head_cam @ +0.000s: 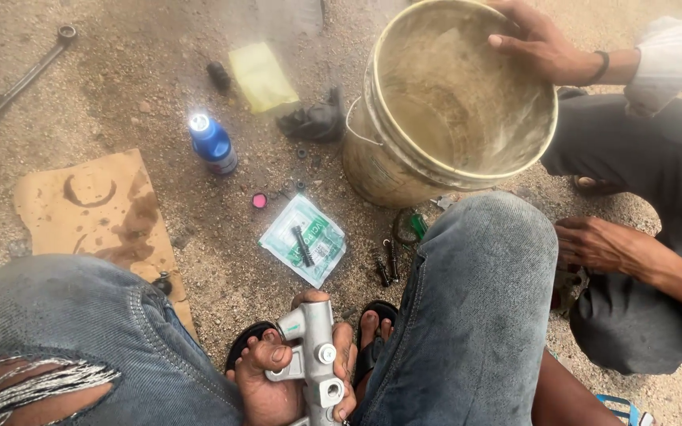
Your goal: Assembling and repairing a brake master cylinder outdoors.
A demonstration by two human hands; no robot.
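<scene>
Gripped low between the knees, a grey metal cylinder body [313,355] sits in the left hand [278,379], fingers wrapped around it; the right hand is out of view. Should it slip, I judge grit from the sandy ground [222,260] could foul its ports.

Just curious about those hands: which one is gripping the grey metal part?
The hand at the bottom, between the jeans-clad knees, grips the metal part. The co-worker's upper hand holds the bucket rim; the lower hand holds nothing visible.
</scene>
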